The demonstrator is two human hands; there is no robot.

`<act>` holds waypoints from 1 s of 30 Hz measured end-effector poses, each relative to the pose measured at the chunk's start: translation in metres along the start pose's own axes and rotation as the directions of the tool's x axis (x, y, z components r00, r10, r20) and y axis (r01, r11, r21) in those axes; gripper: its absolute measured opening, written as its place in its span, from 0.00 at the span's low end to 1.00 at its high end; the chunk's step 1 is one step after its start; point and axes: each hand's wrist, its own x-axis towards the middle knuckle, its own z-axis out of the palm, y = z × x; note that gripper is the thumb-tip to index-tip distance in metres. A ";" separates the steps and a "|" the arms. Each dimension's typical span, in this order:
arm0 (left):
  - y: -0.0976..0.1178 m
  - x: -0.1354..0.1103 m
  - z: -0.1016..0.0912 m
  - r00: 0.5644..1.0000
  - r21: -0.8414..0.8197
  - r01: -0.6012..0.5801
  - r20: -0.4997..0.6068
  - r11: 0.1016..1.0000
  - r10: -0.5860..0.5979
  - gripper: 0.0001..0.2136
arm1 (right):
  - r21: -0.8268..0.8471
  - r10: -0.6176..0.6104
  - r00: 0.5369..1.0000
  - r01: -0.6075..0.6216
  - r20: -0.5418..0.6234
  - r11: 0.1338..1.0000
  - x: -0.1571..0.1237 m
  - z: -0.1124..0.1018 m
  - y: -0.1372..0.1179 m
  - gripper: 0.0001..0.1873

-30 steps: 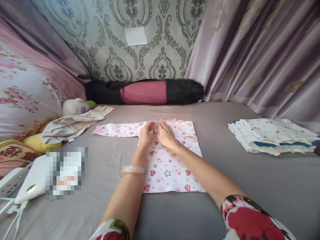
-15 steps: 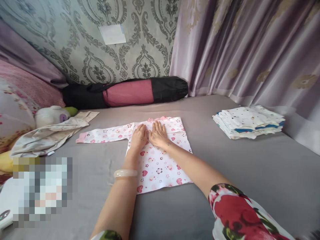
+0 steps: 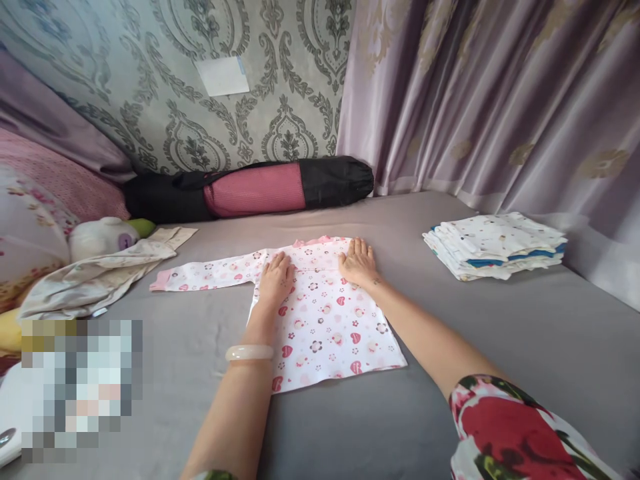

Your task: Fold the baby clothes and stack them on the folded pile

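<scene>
A small white long-sleeved shirt (image 3: 320, 333) with pink hearts and flowers lies flat on the bed, its hem towards me. One sleeve (image 3: 205, 272) with a pink cuff stretches out to the left; the other is folded across the upper body of the shirt. My left hand (image 3: 275, 277) rests flat on the shirt near the base of the outstretched sleeve. At the folded right edge my right hand (image 3: 359, 261) lies palm down on the cloth, fingers extended. Neither hand grips anything.
Folded clothes are stacked (image 3: 495, 245) at the right. A black and pink roll bag (image 3: 255, 190) lies along the wall. To the left are a crumpled beige garment (image 3: 95, 273), a plush toy (image 3: 103, 239) and a partly blurred white device (image 3: 35, 400). Grey sheet (image 3: 175, 373) surrounds the shirt.
My right hand has slid rightwards over the shirt from beside my left hand to the folded edge. My left hand stays nearly in place, and more of the shirt front shows.
</scene>
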 end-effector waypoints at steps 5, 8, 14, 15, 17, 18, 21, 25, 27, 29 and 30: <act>0.002 -0.001 0.000 1.000 0.015 0.001 0.003 1.000 -0.001 0.11 | -0.002 -0.006 1.000 0.006 0.020 1.000 0.000 -0.002 0.003 0.36; 0.003 0.000 -0.001 0.999 -0.017 -0.009 -0.043 1.000 0.008 0.10 | -0.004 0.018 0.999 -0.017 0.051 1.000 0.002 -0.005 -0.002 0.36; 0.007 0.001 -0.004 0.991 -0.085 -0.110 -0.088 0.990 0.102 0.10 | 0.080 -0.060 0.988 0.072 -0.145 0.994 0.015 -0.010 -0.014 0.30; 0.008 0.001 -0.004 0.991 -0.067 -0.120 -0.071 0.991 0.115 0.10 | 0.133 -0.034 0.980 0.061 -0.196 0.989 0.019 -0.012 -0.011 0.28; 0.008 0.001 -0.005 0.990 -0.012 -0.135 -0.037 0.991 0.134 0.10 | 0.270 0.094 0.970 -0.031 -0.224 0.962 0.031 -0.016 0.000 0.24; 0.008 0.001 -0.005 0.990 0.011 -0.142 -0.021 0.990 0.142 0.10 | 0.336 0.172 0.966 -0.099 -0.194 0.937 0.038 -0.017 0.008 0.22; 0.007 0.002 -0.005 0.988 0.029 -0.152 -0.003 0.988 0.152 0.12 | 0.466 0.317 0.948 -0.270 -0.025 0.843 0.059 -0.020 0.032 0.15; 0.004 0.004 -0.004 0.990 0.006 -0.135 -0.030 0.991 0.135 0.12 | 0.493 0.344 0.936 -0.332 0.069 0.805 0.077 -0.019 0.044 0.16; 0.002 0.005 -0.003 0.991 0.007 -0.133 -0.029 0.991 0.133 0.13 | 0.490 0.352 0.932 -0.345 0.081 0.801 0.079 -0.019 0.041 0.17; 0.001 0.005 -0.003 0.990 0.031 -0.136 -0.031 0.990 0.137 0.14 | 0.480 0.350 0.934 -0.341 0.074 0.808 0.077 -0.020 0.036 0.18; 0.001 0.005 -0.003 0.990 0.053 -0.139 -0.029 0.989 0.140 0.15 | 0.475 0.345 0.936 -0.333 0.065 0.815 0.074 -0.021 0.033 0.17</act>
